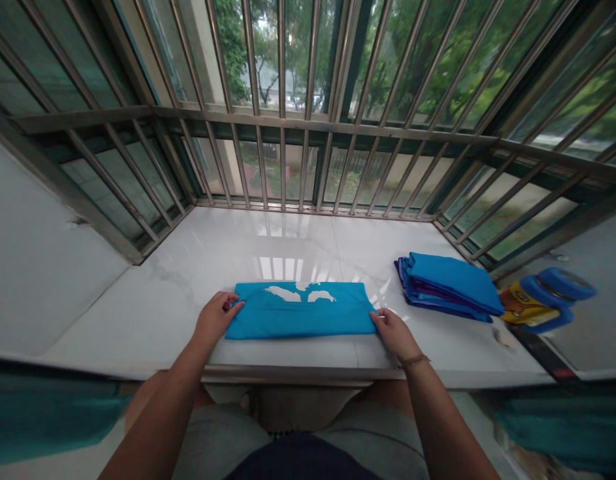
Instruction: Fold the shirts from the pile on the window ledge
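A bright blue cloth point(298, 320) with a white printed pattern lies folded into a long flat strip on the white sill, close to its front edge. It looks like a garment, but the kind cannot be made out. My left hand point(219, 316) pinches its left end between thumb and fingers. At the opposite end, my right hand point(392, 328) grips the cloth's edge in the same way. To the right of that hand sits a stack of folded blue and purple cloths point(448, 287), apart from the strip.
The glossy white sill point(178, 280) runs back to a barred window point(298, 127). A yellow jar with a blue lid and handle point(543, 300) stands beyond the stack at the right. Green curtains point(43, 413) hang at both lower sides.
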Demonstrator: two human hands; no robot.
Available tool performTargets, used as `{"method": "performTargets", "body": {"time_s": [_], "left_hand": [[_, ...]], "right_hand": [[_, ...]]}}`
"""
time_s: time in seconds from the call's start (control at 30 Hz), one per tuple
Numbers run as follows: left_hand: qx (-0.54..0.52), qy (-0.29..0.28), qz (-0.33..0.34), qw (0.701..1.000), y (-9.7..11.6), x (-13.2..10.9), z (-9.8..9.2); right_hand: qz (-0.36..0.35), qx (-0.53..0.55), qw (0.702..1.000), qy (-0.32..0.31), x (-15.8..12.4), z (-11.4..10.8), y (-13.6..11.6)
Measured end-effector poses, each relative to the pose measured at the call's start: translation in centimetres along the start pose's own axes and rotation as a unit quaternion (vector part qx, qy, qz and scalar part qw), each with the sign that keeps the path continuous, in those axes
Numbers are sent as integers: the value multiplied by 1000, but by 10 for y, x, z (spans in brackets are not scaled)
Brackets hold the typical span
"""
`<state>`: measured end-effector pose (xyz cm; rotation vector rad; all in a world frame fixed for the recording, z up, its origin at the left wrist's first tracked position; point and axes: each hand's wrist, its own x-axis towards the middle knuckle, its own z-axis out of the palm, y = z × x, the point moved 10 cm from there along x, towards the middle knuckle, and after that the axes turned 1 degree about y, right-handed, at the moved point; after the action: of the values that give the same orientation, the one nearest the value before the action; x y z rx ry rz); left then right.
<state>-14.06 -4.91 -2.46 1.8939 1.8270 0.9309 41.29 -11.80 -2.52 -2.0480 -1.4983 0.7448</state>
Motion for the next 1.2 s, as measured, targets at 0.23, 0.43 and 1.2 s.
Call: {"method": "performTargets", "body": {"time_s": [0.23,0.43,1.2], "left_hand": [[-8,17,11,1000,3,-2,-4],[-10,49,-13,999,1,-3,-13],[-135,-23,55,989,58,-11,28]], "right_hand": [[69,-168,981,63,-9,-5,6],[6,-225,965,133,-1,6,-30],[-98,-219,955,175,3,-46,-215]]}}
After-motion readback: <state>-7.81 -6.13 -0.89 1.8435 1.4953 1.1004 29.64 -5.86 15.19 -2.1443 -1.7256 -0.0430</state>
